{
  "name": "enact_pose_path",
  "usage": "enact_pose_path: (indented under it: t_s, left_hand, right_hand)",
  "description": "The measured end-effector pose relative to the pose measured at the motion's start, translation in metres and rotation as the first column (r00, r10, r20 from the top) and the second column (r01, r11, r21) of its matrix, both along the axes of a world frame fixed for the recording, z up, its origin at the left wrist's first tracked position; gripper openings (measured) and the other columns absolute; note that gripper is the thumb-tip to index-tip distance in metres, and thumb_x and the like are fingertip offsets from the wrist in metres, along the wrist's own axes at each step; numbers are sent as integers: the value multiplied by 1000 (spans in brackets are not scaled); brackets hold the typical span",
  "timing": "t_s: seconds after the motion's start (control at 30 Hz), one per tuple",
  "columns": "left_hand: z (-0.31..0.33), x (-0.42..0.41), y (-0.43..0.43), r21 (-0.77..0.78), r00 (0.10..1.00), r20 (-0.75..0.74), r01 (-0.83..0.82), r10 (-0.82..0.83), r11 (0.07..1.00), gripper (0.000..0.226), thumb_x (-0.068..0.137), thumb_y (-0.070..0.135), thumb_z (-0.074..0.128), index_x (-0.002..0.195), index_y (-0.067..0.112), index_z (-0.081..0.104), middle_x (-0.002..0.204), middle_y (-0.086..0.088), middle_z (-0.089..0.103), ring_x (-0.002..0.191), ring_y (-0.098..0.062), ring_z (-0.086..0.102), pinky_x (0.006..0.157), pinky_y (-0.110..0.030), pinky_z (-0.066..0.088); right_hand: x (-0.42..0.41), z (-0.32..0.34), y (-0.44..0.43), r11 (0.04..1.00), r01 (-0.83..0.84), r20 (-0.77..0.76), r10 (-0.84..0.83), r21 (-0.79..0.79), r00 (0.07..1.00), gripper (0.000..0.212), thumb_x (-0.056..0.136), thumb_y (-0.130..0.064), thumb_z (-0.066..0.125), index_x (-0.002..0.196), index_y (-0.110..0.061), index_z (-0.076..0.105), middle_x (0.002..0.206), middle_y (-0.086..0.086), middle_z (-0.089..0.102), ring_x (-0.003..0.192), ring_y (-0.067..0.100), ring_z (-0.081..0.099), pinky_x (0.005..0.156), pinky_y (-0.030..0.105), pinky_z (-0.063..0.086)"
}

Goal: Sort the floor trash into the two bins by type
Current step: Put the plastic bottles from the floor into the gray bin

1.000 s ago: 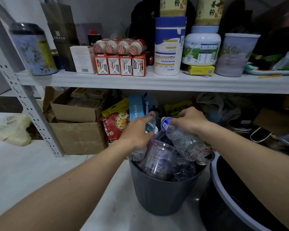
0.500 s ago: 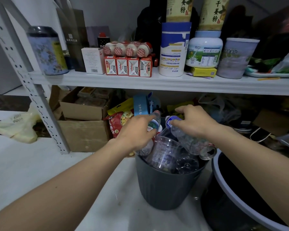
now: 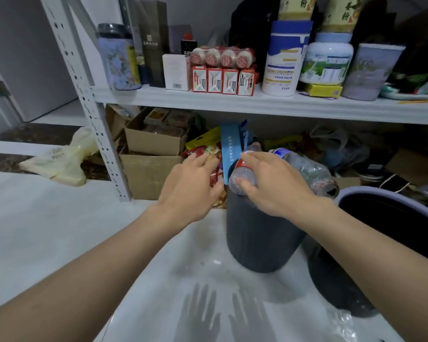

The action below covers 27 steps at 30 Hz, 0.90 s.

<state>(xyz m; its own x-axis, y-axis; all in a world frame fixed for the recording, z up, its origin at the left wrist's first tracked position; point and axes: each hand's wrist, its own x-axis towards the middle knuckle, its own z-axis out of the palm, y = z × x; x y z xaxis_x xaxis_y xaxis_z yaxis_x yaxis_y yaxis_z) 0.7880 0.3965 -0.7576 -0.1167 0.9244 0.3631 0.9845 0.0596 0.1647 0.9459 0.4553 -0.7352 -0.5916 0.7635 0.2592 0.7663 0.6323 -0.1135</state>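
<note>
Both hands open, gripping nothing: right hand [image 3: 274, 186] flat on bottles [image 3: 307, 169] heaped atop the grey bin [image 3: 257, 238], left hand [image 3: 190, 183] just beside it. We should press down evenly, gently.

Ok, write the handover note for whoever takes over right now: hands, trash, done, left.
Left hand: open, beside the grey bin, holding nothing.
Right hand: open, flat on the bottles heaped in that bin.
Second bin stands right of it; contents not visible.
Done: bottles binned. Left: what looks like clear plastic lies on the floor by the second bin.
</note>
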Motion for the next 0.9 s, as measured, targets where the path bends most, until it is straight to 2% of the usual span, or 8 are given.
enact_pose_path:
  t_s: [0.2,0.27,0.37,0.5,0.63,0.77,0.9]
  left_hand:
    - [2,20,3,-49,995,-64,80,-83,996,59,96,46,45,147,20,35,152,-3,37,141,-23,28,111,-40,30]
    - [11,31,9,-65,996,-55,74,-77,995,60,95,47,43,148,21,34,154,-5,34,143,-24,25,113,-41,29]
    - [36,49,16,-101,998,-35,50,-53,994,59,96,46,42,148,20,33,155,-6,31,144,-25,23,114,-42,28]
    - [85,80,13,-160,997,-2,79,-80,984,56,96,41,45,146,17,37,151,-9,37,140,-27,29,109,-41,30]
    - [146,105,1,-225,991,-25,122,-131,967,55,95,42,47,145,19,39,150,-8,40,138,-27,32,104,-42,35]
    - [215,116,-24,-275,983,26,184,-184,944,53,96,37,45,144,16,40,145,-9,44,135,-30,36,103,-46,39]
    - [272,112,-53,-351,975,53,222,-218,910,54,95,40,44,143,16,40,144,-9,47,131,-32,40,101,-48,42]
  right_hand:
    - [18,2,-4,999,24,43,-25,25,999,58,96,-43,47,146,-16,38,147,5,43,135,24,37,105,38,35]
    - [30,11,-1,998,61,54,-61,0,997,60,96,-42,47,148,-15,34,149,7,41,136,26,36,107,38,33]
    - [50,35,3,994,106,92,-103,-29,990,62,96,-43,47,148,-15,33,147,7,43,133,28,40,103,38,36]
    - [79,82,-7,981,153,107,-140,-122,984,58,96,-40,48,146,-14,35,141,8,46,127,29,43,100,37,35]
    - [101,145,-30,960,197,103,-179,-200,978,57,96,-35,51,143,-7,39,138,17,49,128,34,43,103,41,36]
    - [112,213,-62,921,260,151,-224,-289,963,57,98,-35,45,147,-8,32,139,16,48,127,33,44,101,42,39]
    - [109,273,-96,873,308,192,-252,-377,949,66,97,-38,48,151,-11,23,143,12,46,128,31,44,100,40,38]
